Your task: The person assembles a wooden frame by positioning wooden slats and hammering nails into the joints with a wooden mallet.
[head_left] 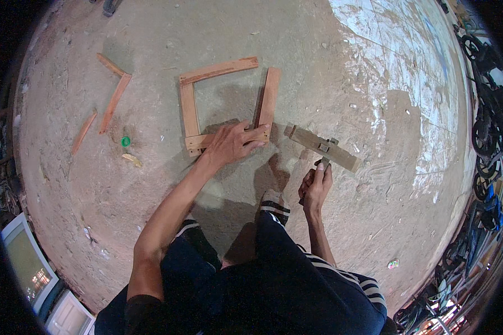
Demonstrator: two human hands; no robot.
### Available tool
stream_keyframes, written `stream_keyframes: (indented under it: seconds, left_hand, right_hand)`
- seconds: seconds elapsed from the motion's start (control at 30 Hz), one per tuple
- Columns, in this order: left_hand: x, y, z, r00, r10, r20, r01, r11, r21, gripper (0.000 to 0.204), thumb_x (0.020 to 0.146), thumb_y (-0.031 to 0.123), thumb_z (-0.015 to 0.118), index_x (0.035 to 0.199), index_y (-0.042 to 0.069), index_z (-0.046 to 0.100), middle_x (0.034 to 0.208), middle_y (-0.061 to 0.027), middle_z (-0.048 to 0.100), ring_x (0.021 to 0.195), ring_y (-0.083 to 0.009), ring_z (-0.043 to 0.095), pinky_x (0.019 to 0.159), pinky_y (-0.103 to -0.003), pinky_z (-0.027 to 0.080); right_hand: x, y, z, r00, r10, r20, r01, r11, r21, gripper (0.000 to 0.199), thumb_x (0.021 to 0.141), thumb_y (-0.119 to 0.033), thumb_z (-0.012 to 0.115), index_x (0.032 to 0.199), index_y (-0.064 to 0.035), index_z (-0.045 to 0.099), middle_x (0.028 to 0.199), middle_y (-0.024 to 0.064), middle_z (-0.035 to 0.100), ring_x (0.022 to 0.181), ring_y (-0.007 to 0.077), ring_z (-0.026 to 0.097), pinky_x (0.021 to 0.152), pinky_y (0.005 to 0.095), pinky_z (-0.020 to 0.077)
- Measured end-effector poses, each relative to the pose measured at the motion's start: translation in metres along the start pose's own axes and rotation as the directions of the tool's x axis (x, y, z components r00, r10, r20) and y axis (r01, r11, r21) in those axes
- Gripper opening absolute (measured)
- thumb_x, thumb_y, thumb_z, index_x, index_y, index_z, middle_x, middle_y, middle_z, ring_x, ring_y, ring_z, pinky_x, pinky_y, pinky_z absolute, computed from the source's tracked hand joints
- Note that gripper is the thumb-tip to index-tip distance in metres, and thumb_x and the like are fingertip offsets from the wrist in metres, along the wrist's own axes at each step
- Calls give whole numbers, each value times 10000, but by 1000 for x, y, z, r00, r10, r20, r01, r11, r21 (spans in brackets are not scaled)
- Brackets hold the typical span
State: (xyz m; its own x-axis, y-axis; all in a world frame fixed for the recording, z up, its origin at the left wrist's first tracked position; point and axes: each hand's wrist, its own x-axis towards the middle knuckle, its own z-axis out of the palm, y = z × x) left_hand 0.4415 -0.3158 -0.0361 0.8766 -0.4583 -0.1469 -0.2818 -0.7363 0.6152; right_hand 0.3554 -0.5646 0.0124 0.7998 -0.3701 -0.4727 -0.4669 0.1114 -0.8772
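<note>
On the floor ahead of me lies a four-sided wooden frame [189, 109] of reddish-brown bars. Its far bar and right bar stand apart at the far right corner. My left hand [233, 142] grips the near bar near its right end, fingers curled over the wood by the corner. To the right, my right hand [317, 184] is closed round the handle of a hammer-like tool [324, 147]. That tool's head end overlaps a grey-brown wooden bar [343, 158]; I cannot tell whether the two are joined.
Thin wood strips [113, 103] lie on the floor at the left, near a green ring [126, 141] and a pale scrap [132, 160]. Wheels and cluttered parts [486, 128] line the right edge. White-framed panels [28, 262] stand at lower left. My striped sock [275, 205] is close below the frame.
</note>
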Motion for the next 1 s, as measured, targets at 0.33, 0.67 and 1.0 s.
stream_keyframes:
  seconds: [0.33,0.67,1.0]
  left_hand:
    - [1,-13,4,999,43,-5,-43,999,-10,499,980,568,549,1430,357,598,923,-153,657,822,-366,700,701,-468,591]
    - [1,-15,5,994,110,-27,-110,994,-8,532,960,518,619,1437,282,602,1016,-154,663,837,-345,682,791,-479,582]
    - [77,-54,-55,800,120,-588,92,943,319,552,840,93,706,1362,5,547,1297,-203,530,1199,-371,546,1036,-494,426]
  right_hand:
    - [-3,2,6,992,-107,69,114,989,-95,281,1104,-354,429,1072,-76,460,579,-39,363,386,54,285,316,243,247]
    - [25,7,16,967,-249,48,254,944,-213,237,1068,-260,544,1117,-29,520,734,-8,510,576,60,452,475,240,371]
    - [83,-14,91,885,-446,136,463,872,-155,262,1049,-191,591,1187,28,549,1043,130,681,895,169,620,815,327,513]
